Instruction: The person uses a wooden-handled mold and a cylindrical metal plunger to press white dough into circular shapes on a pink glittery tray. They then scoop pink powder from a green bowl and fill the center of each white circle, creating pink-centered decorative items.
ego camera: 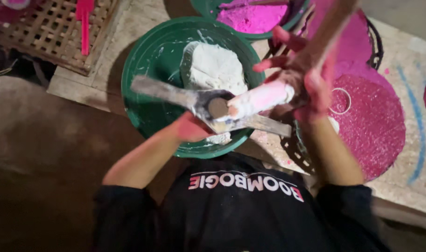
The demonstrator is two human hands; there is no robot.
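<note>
**Coating a stick with white paste over the green bowl**

The person is working above a green bowl (147, 70) that is holding a big lump of white paste (213, 67). The left hand (192, 128) is sitting at about 6 o'clock of the bowl, and its fingers are closed around the handle of a flat metal scraper (175, 93), whose blade is pointing to 10 o'clock. The right hand (299, 70), stained pink, is at 3 o'clock of the bowl; its fingers are half curled around a stick (262, 99) that is already covered with white paste, and some fingers are spreading open. A long wooden piece (332, 25) is going up to 1 o'clock from this hand; I cannot tell exactly how it is gripped.

To do this step well, I think the stick should be staying over the bowl, so falling paste is landing inside. The scraper should be pressing evenly while the stick is turning slowly.

At 3 o'clock a round pink disc (376, 121) is lying on the table (409, 51), and a second bowl with pink powder (252, 18) is at 12 o'clock.
</note>
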